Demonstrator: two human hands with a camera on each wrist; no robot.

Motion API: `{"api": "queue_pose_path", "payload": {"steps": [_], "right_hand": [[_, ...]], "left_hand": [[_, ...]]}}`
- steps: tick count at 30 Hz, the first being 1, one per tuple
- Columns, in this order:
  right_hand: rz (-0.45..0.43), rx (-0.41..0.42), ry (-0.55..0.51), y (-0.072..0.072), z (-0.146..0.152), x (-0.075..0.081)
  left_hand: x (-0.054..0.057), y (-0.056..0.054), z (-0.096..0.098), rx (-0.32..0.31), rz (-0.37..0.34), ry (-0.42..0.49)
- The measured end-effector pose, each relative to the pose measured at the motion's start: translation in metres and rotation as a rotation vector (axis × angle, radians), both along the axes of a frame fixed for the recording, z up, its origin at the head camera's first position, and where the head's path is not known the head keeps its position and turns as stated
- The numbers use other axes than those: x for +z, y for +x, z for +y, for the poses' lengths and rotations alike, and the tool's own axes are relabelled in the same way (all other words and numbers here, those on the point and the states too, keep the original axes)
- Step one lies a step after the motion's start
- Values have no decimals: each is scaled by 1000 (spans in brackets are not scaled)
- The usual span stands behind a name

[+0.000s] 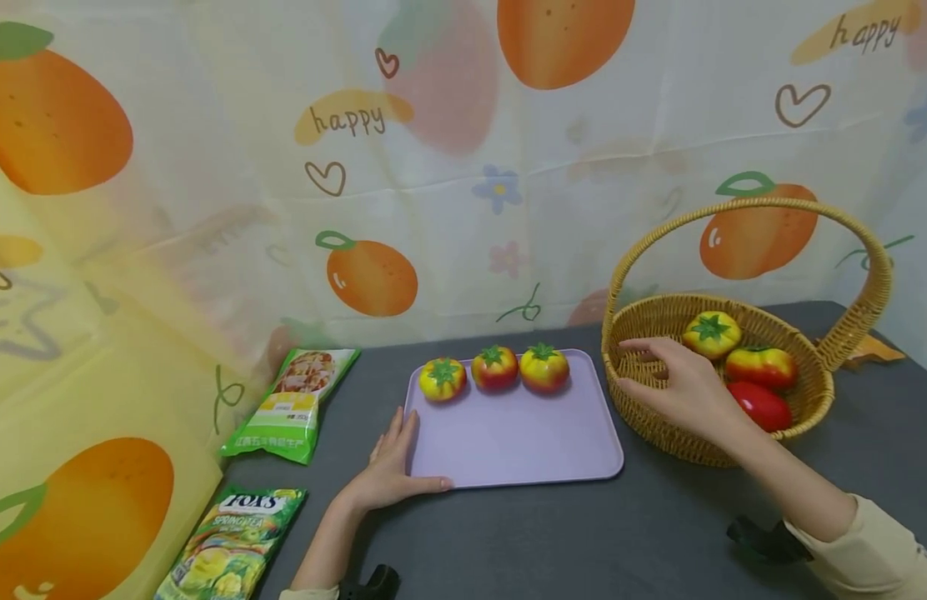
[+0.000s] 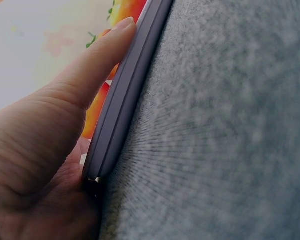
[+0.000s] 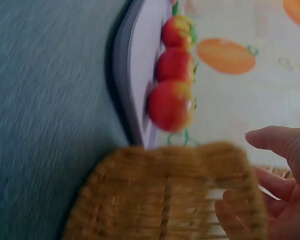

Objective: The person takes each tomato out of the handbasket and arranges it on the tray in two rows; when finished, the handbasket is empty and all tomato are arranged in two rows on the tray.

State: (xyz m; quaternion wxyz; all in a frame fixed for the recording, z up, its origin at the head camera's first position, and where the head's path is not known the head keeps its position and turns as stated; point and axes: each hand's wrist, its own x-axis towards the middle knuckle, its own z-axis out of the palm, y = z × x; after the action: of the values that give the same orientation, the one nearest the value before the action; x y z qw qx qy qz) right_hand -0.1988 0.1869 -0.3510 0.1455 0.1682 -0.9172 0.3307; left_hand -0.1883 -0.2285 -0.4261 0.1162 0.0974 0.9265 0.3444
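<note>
A lilac tray (image 1: 516, 442) holds three red-and-yellow tomatoes (image 1: 495, 368) in a row along its far side. My left hand (image 1: 388, 467) rests on the tray's near left corner, fingers along the left side and a straight thumb (image 2: 97, 62) on the front rim. Over the left part of a wicker basket (image 1: 673, 446) hovers my right hand (image 1: 681, 387), thumb and fingers spread apart with nothing between them. Inside the basket lie a yellow tomato (image 1: 711, 335), a red-and-yellow one (image 1: 762, 367) and a glossy red item (image 1: 764, 406), partly behind the wrist.
Left of the tray lie a green-and-white food packet (image 1: 294, 404) and a green Fox's candy bag (image 1: 234, 542). The basket's tall handle (image 1: 749, 202) arches above it. A fruit-print cloth (image 1: 463, 200) hangs behind the dark table (image 1: 538, 542).
</note>
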Motion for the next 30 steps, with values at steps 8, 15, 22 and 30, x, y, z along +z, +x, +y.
{"api": "queue_pose_path", "payload": {"steps": [8, 15, 22, 30], "right_hand": [[-25, -58, 24, -11, 37, -4], [-16, -91, 73, -19, 62, -4], [4, -118, 118, -28, 78, -7], [56, -106, 180, -43, 95, -12]], "left_hand": [[-1, 1, 0, 3, -13, 1], [0, 1, -1, 4, -12, -11], [0, 1, 0, 8, -18, -1], [2, 0, 1, 2, -21, -1]]}}
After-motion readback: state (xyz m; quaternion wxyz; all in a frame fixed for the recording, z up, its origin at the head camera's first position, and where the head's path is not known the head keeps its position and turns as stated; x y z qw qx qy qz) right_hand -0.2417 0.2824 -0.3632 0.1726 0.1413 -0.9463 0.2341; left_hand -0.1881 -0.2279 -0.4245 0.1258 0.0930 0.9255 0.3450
